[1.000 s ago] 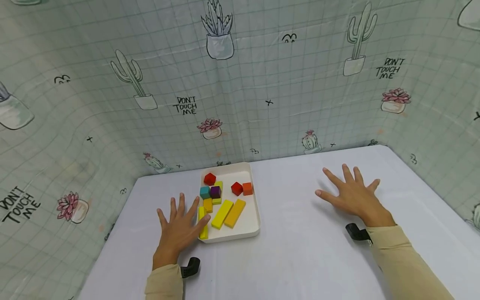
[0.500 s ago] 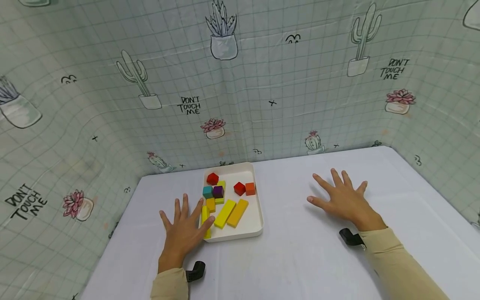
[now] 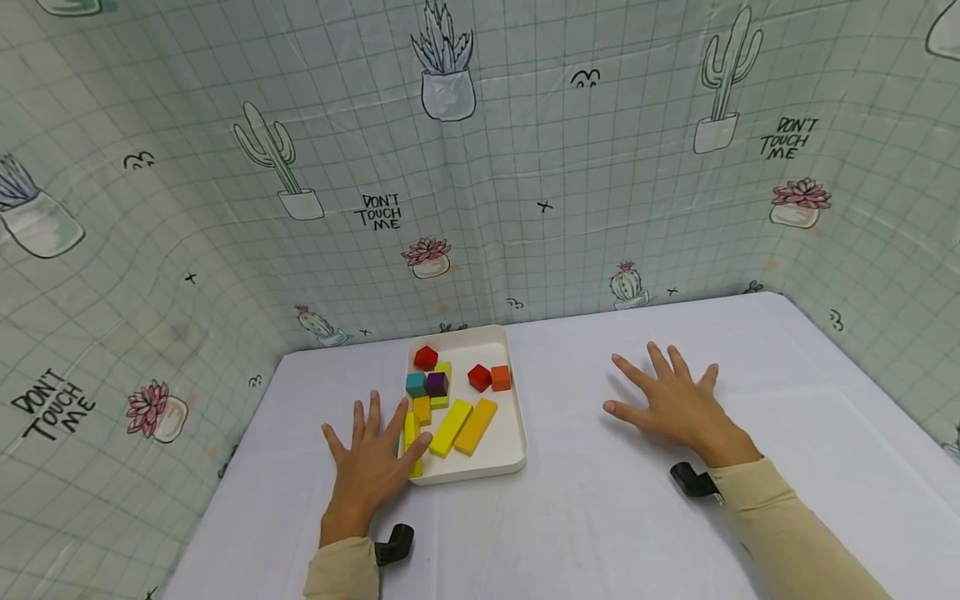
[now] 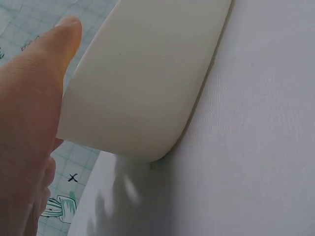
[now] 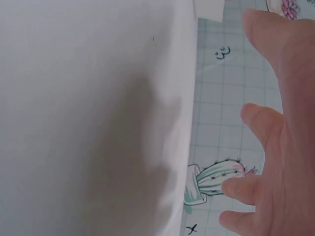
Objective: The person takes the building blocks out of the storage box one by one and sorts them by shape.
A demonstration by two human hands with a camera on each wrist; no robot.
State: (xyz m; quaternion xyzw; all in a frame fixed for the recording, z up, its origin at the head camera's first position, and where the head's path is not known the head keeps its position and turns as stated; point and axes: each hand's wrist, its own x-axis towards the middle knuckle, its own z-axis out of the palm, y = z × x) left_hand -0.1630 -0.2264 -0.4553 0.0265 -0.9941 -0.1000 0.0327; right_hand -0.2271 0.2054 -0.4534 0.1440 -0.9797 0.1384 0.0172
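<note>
My left hand [image 3: 369, 468] hovers with fingers spread at the near left corner of a white tray [image 3: 510, 433]; its thumb overlaps a yellow block [image 3: 412, 431] in the head view. Whether it touches the tray is unclear; the left wrist view shows the thumb beside the tray's outer wall [image 4: 142, 73]. Inside the tray lie a yellow bar [image 3: 451, 428], an orange-yellow bar [image 3: 476, 427], a purple cube [image 3: 437, 384], a teal cube [image 3: 416, 384], an orange cube [image 3: 500, 377] and red many-sided blocks [image 3: 479, 377]. Off to the right, my right hand [image 3: 678, 410] is spread above the table, holding nothing.
A white cloth covers the table [image 3: 577, 517]. Behind and at both sides hangs a gridded curtain [image 3: 510, 150] printed with potted plants. A black wrist camera [image 3: 395, 544] sits at the left cuff and another black camera [image 3: 692, 480] at the right cuff.
My right hand has moved left, toward the tray, with its fingers still spread. The left hand has hardly moved relative to the tray. The head view has shifted slightly; the blocks stay put.
</note>
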